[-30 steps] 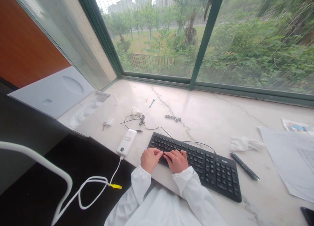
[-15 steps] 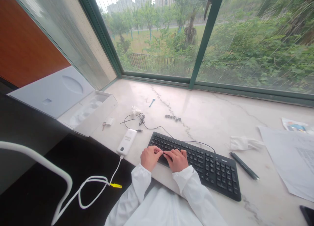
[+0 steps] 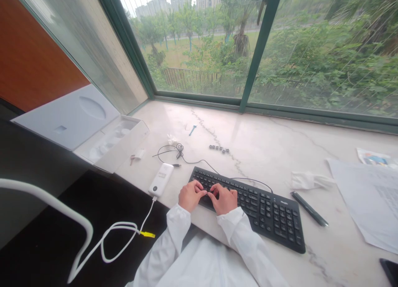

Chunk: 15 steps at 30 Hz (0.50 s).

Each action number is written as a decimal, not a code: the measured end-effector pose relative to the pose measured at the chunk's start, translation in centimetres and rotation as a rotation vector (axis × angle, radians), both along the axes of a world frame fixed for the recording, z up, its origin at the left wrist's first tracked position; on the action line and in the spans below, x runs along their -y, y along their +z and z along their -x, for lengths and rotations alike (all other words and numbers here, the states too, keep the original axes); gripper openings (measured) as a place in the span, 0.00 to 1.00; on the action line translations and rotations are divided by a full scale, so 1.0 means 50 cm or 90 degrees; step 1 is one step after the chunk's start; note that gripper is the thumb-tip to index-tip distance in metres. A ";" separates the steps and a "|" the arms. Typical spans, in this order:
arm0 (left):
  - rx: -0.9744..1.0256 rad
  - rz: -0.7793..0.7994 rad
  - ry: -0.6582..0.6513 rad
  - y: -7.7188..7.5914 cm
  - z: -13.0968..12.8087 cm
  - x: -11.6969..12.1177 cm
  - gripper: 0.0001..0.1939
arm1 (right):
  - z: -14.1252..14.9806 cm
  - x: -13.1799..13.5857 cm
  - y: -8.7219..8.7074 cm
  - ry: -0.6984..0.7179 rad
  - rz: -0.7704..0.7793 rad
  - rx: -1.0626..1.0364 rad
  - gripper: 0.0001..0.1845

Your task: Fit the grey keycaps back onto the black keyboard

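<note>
The black plastic keyboard point(image 3: 280, 220) lies at a slant on the white marbled table point(image 3: 264, 150), from the centre of the frame toward the lower right. Both hands, in white sleeves, work over its left part. The left hand point(image 3: 190, 195) is bent at the keys, thumb and forefinger drawn near each other; whether the grip is shut on anything cannot be told. The right hand point(image 3: 224, 198) faces it just beside, thumb toward the left thumb, fingers curled; its grip likewise cannot be told, as the fingers hide what lies beneath.

Beyond the keyboard, near mid-frame, is a group of small black keycaps point(image 3: 219, 148). A small blue tool point(image 3: 192, 130) lies farther back, to their left. A thin black cable point(image 3: 179, 151), bundled in part, runs to the keyboard's rear edge. At centre left is a white power bank point(image 3: 161, 181) with a white cable point(image 3: 148, 215) attached. An open white box point(image 3: 120, 144) stands at left. Right of the keyboard lies a black pen point(image 3: 310, 209), with crumpled white material point(image 3: 311, 181) behind it and white paper sheets point(image 3: 363, 200) at the right edge
</note>
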State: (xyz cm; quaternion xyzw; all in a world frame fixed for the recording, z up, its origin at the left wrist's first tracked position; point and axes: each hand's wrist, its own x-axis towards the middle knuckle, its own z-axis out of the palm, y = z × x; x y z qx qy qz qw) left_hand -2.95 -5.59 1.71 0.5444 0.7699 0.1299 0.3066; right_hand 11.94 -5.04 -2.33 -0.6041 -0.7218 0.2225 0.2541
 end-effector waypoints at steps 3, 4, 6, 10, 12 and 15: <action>-0.016 0.009 -0.005 -0.005 -0.003 -0.003 0.10 | 0.005 -0.007 0.005 0.001 0.030 0.028 0.06; -0.022 0.011 -0.007 -0.007 -0.005 -0.004 0.10 | 0.006 -0.009 0.006 0.002 0.040 0.034 0.07; -0.038 0.016 -0.006 -0.011 -0.010 -0.006 0.09 | 0.010 -0.013 0.007 0.003 0.061 0.041 0.09; -0.069 0.031 0.002 -0.014 -0.019 -0.009 0.08 | 0.017 -0.018 0.004 -0.004 0.085 0.050 0.10; -0.074 0.038 -0.002 -0.012 -0.021 -0.011 0.09 | 0.019 -0.020 0.003 -0.004 0.090 0.048 0.11; -0.079 0.042 -0.013 -0.010 -0.022 -0.013 0.09 | 0.019 -0.021 -0.001 0.004 0.090 0.035 0.10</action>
